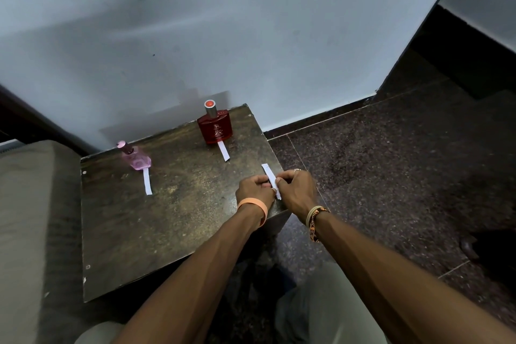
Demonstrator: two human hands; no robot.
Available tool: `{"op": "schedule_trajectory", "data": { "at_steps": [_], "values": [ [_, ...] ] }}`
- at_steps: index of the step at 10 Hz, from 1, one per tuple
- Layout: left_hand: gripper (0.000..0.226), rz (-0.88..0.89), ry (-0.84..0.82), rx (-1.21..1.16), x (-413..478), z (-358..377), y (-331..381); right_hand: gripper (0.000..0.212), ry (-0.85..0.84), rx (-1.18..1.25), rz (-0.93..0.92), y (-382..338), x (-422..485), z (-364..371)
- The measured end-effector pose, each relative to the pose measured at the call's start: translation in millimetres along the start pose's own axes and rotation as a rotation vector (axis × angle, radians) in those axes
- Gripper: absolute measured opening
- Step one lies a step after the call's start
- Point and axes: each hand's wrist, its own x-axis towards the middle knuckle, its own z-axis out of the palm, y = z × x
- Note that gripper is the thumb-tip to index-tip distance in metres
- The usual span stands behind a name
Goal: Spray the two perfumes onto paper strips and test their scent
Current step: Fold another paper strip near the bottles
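Strip [269,173] between left grip [255,187], right grip [296,187]

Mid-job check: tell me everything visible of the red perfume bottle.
The squat, rectangular red perfume bottle, glass by its look, has a silver neck topped by a round orange-red cap and pale lettering on its front. It stands upright at the far edge of the dark worn table, near the wall. A white paper strip meets its base in front.

The red perfume bottle [215,127] reads "ZX" on its front; the smaller print there is unreadable.
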Motion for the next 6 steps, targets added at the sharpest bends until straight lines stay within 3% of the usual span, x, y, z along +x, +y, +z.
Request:
{"op": "schedule_trajectory", "data": {
  "at_steps": [6],
  "values": [
    [0.028,0.046,0.014,-0.009,1.3,-5.2,-5.7,0.016,-0.026,0.087,0.067,-5.2,-2.4,-3.1]
  ]
}}
